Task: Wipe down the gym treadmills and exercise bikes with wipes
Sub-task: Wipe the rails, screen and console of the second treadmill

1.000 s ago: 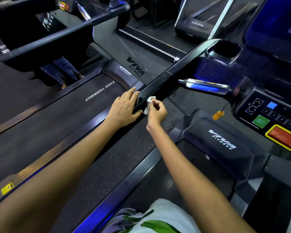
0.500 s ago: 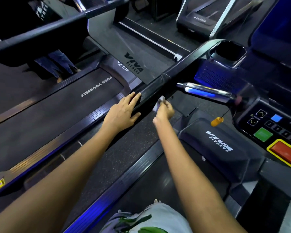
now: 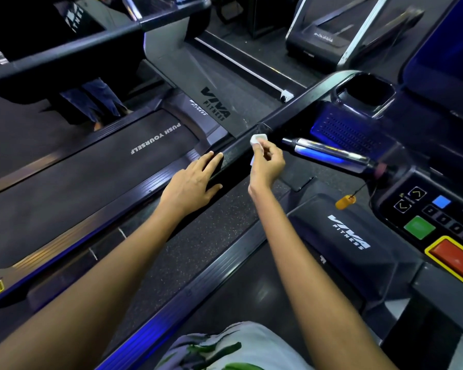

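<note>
A black treadmill handrail (image 3: 292, 108) runs diagonally from the console down toward me. My right hand (image 3: 266, 164) pinches a small folded white wipe (image 3: 257, 138) and holds it against the rail's top. My left hand (image 3: 195, 182) rests flat on the lower end of the same rail, fingers straight, thumb on the near side. The treadmill console (image 3: 439, 217) with green, blue and red buttons sits at the right.
A chrome grip bar (image 3: 329, 153) juts out just right of the wipe. An orange safety clip (image 3: 345, 202) hangs on a cord. A neighbouring treadmill belt (image 3: 91, 177) lies left. Someone's legs (image 3: 96, 102) stand beyond it. A cup holder (image 3: 364, 93) sits at the rail's top.
My right hand has slid the wipe up along the handrail toward the console. My left hand stays on the rail's lower end.
</note>
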The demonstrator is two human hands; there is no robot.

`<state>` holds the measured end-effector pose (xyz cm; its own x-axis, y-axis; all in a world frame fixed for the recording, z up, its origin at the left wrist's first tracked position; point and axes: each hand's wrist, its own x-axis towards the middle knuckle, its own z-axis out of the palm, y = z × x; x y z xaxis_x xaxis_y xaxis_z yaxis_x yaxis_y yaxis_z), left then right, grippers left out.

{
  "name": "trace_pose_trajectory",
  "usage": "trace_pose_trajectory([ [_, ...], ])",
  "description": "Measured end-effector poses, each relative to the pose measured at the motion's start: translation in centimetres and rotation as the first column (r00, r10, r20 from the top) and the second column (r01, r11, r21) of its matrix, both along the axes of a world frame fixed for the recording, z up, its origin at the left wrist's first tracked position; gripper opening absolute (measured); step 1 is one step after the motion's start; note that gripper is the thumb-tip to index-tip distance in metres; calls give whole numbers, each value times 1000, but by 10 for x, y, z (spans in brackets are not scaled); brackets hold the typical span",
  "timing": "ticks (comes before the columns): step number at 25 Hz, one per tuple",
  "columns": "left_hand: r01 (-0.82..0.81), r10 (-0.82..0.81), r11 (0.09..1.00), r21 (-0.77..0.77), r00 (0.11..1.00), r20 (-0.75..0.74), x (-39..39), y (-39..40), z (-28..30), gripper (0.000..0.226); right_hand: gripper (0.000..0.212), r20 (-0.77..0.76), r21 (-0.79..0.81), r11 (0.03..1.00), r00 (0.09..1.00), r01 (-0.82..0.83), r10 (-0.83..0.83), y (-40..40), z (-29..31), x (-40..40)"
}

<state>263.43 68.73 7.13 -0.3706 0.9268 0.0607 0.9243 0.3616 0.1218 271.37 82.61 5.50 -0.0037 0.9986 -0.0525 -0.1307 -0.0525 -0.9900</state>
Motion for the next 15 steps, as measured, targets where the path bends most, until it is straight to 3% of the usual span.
trace_pose_trajectory([
  [3, -3, 3, 1000, 1, 1000, 0, 0, 0, -1, 69, 5, 306, 364, 921, 952, -140, 24, 18, -8, 4],
  [6, -13, 13, 1000, 7, 1000, 15, 1, -1, 0, 69, 8, 473, 412, 886, 881, -212, -9, 55, 1, 7],
  [9, -15, 14, 1000, 9, 1000, 20, 2, 0, 1, 69, 13, 610, 403, 825, 788, -396, 81, 51, 6, 7],
  [12, -25, 25, 1000, 1, 999, 20, 3, 0, 1, 69, 11, 602, 520, 681, 787, -516, 136, 21, -9, 16],
  [13, -29, 29, 1000, -2, 999, 16, 3, 0, 1, 69, 10, 548, 542, 702, 827, -463, 122, 20, -11, 19],
  [15, -28, 28, 1000, -9, 1000, 4, 4, -1, 3, 69, 9, 413, 449, 852, 908, -267, 67, 34, -8, 15],
])
